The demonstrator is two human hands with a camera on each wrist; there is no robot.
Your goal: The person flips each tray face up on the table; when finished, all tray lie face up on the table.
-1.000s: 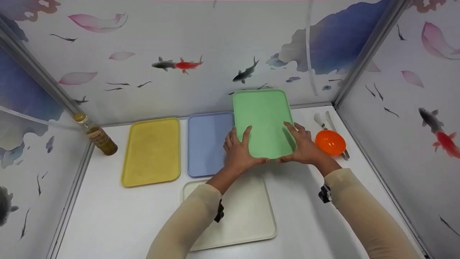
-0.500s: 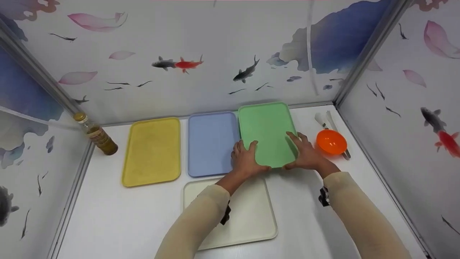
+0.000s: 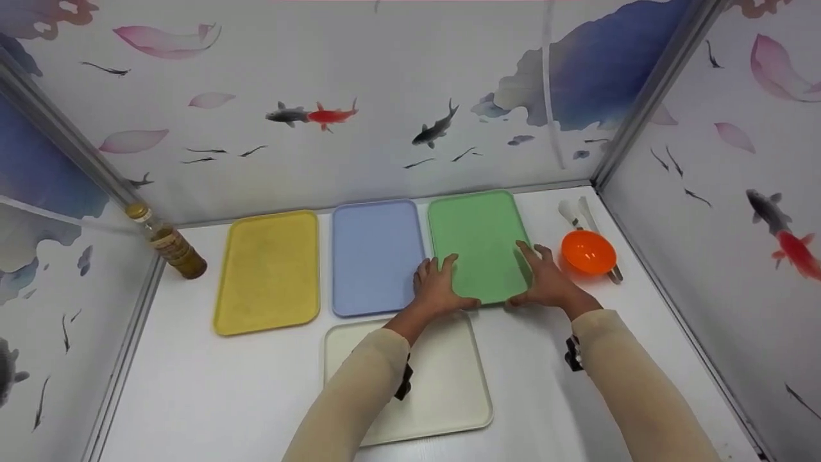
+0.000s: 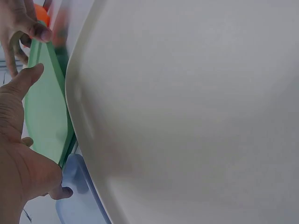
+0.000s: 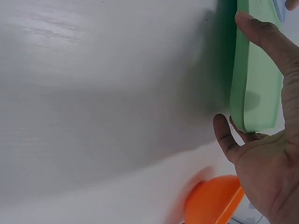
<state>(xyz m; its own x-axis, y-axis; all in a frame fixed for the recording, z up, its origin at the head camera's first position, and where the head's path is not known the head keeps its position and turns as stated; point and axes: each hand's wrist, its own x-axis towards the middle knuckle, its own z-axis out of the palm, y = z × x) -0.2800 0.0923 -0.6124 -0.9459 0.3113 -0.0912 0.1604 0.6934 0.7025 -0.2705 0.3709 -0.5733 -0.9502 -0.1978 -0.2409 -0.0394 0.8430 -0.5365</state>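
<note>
A green tray [image 3: 484, 247] is at the back right, beside a blue tray [image 3: 375, 256]. My left hand [image 3: 438, 290] holds its near left corner, fingers along the left side and thumb by the front edge. At the near right corner, my right hand [image 3: 546, 281] grips the tray the same way. In the right wrist view, the right thumb [image 5: 259, 30] touches the tray's front rim and other fingers bend round its corner. A shadow lies along that rim; whether the tray rests fully on the table is hard to tell. Below my left forearm lies a cream tray [image 3: 442, 385].
A yellow tray [image 3: 269, 273] lies left of the blue one. An oil bottle [image 3: 176, 250] stands at the far left. An orange bowl [image 3: 588, 252] sits at the right, over pale-handled utensils [image 3: 567, 212]. Patterned walls [image 3: 385, 64] close the back and sides.
Both hands have lowered the green tray from against the back wall, bringing it down and slightly nearer, level with the blue tray. The other trays, bottle and bowl have not moved.
</note>
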